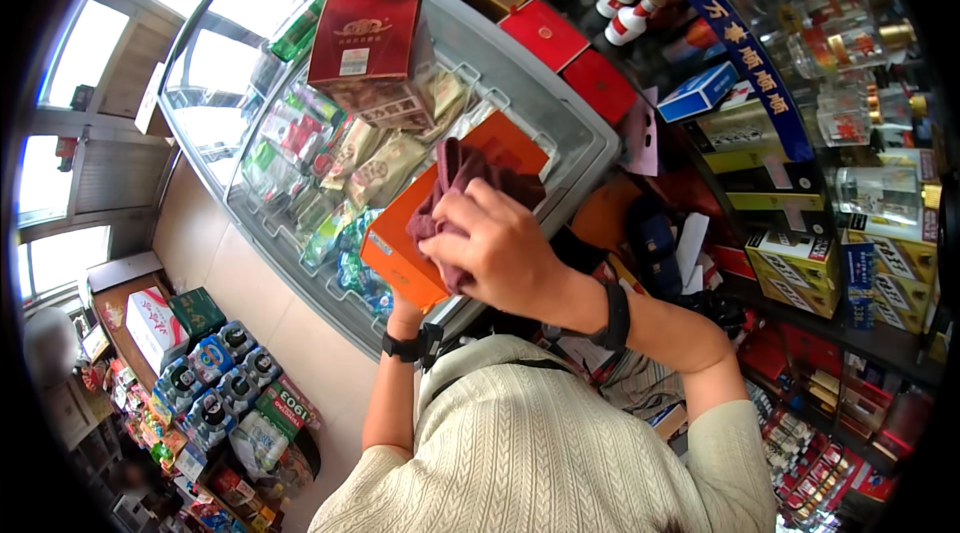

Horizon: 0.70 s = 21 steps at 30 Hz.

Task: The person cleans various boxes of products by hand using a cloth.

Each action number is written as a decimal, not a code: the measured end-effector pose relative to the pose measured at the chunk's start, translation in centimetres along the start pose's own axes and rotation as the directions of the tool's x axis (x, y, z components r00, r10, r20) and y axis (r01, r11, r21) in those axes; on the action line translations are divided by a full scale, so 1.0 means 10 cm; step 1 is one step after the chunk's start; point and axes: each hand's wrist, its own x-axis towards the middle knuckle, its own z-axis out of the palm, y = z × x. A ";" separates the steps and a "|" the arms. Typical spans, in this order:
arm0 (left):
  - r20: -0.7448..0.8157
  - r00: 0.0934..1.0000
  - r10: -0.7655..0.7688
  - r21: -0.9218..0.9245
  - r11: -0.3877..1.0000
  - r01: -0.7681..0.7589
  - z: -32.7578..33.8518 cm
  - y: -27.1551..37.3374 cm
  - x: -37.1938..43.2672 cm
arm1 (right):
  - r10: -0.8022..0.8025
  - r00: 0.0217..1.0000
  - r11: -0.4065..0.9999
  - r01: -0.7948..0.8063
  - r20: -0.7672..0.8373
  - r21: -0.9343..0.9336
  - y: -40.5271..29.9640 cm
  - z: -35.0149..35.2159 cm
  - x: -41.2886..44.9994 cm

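Observation:
My right hand (pixel 499 248) holds a bunched maroon cloth (pixel 450 195) against an orange box (pixel 405 233), which is tilted above the glass top of a chest freezer (pixel 592 135). The box's lower end is gripped by my left hand (pixel 406 311), whose fingers are mostly hidden behind it. Beyond the orange box, a dark red carton (pixel 364 45) with a white label stands on the freezer lid. Packaged frozen goods (pixel 386 173) show through the glass.
Green glass bottles (pixel 300 26) lie near the freezer's far end. Red boxes (pixel 544 34) and two white bottles (pixel 634 15) stand beyond its right edge. Shelves at right hold glass bottles (pixel 874 195) and yellow cartons (pixel 795 270). Packs of bottled drinks (pixel 214 383) are stacked at lower left.

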 end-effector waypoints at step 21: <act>0.059 0.995 -0.086 -0.026 0.996 0.087 0.07 -0.02 0.04 | -0.035 0.999 0.999 0.034 -0.035 -0.015 -0.03 0.42 0.22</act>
